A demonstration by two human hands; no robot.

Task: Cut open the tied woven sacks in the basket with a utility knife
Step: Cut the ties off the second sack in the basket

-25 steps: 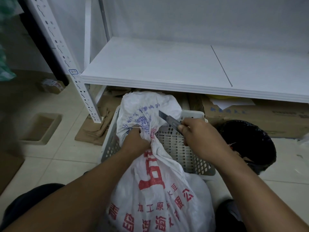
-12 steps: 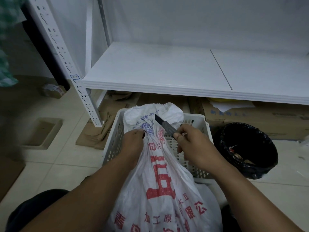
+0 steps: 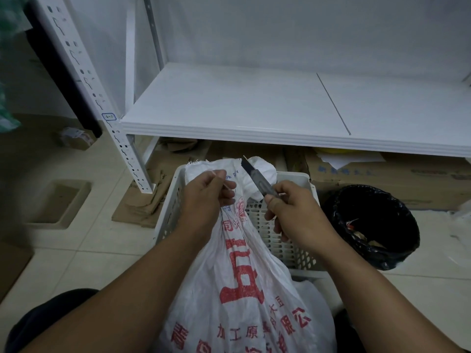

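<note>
A white woven sack with red and blue print stands in a white perforated plastic basket on the floor. My left hand grips the gathered neck of the sack, with a thin white tie strip between its fingers. My right hand holds a grey utility knife, whose blade points up and away beside the sack's loose top. The sack's top flap spreads behind the blade.
A white metal shelf hangs over the basket's far side, with a perforated upright at left. A black-lined bin stands right of the basket. Cardboard boxes and flattened cardboard lie under the shelf.
The knife blade has moved up past the sack's neck. My left hand shifted its grip, now pinching a thin tie strip at the neck. The view tilted slightly upward.
</note>
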